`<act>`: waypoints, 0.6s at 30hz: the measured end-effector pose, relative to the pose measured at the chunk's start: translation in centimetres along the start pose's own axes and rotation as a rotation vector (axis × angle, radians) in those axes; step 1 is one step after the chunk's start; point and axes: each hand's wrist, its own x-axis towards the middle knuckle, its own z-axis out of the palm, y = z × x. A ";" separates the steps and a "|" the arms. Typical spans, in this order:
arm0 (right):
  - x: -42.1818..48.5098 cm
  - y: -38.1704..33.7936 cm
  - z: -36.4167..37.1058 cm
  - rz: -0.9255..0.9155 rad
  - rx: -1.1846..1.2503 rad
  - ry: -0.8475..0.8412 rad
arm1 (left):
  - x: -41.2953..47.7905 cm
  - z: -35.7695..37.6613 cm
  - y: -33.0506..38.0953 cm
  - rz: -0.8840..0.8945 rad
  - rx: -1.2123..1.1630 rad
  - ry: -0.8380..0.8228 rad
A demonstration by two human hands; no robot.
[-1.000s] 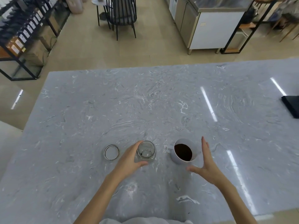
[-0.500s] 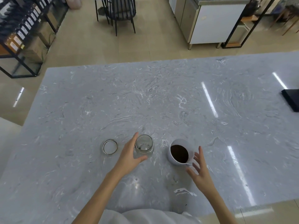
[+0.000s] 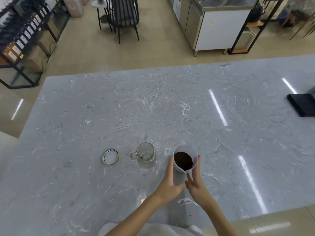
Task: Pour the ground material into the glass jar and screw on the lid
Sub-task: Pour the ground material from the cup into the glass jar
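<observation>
Shifted off the glass jar (image 3: 145, 153), the left hand (image 3: 170, 182) is now laid, straight-fingered like the right hand (image 3: 196, 184), against the cup (image 3: 177, 169) of ground material (image 3: 183, 160), so pouring is likely readied.

Black pad (image 3: 302, 106) on marble table (image 3: 153, 108); chair (image 3: 123, 16) beyond

Both bare arms reach in from the near edge and meet just right of the middle. The left forearm (image 3: 136, 213) slants up toward the right; the left hand (image 3: 170, 184) stands on edge, its fingers (image 3: 170, 166) straight and together against the left side of the cup (image 3: 185, 148), with the thumb pointing right beneath it. The right forearm (image 3: 216, 217) slants up toward the left; the right hand (image 3: 196, 184) faces the left one, its fingers (image 3: 197, 162) straight and slightly spread along the cup's right side.
</observation>
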 end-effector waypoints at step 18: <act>8.7 -4.5 -8.3 -0.339 -1.050 -0.290 | 7.0 -1.4 -1.6 0.104 0.074 0.136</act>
